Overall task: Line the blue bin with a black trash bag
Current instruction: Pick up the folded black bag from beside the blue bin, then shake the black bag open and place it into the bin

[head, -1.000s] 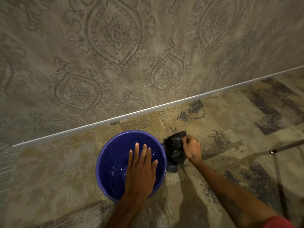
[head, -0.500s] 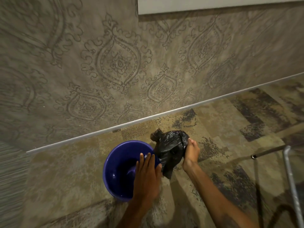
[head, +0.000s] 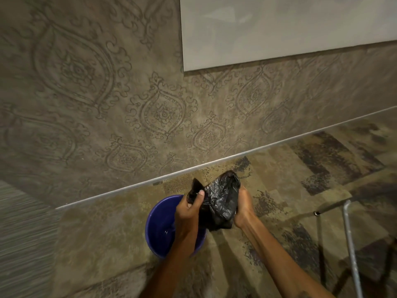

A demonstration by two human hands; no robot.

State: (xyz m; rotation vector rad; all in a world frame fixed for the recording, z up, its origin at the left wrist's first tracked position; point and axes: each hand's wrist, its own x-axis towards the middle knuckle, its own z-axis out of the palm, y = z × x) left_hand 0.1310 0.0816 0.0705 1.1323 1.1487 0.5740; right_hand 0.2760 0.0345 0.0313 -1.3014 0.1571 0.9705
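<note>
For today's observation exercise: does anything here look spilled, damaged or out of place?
Nothing stands out. The blue bin stands upright on the carpet, unlined. Both hands, left hand and right hand, hold the crumpled black trash bag above it; no tear shows.

A grey-brown wall (head: 90, 87) with embossed damask medallions meets a patchwork carpet (head: 300, 168) along a pale baseboard strip (head: 214, 161). A plain white panel (head: 279, 29) hangs upper right; metal tube legs (head: 351, 244) stand at right.
</note>
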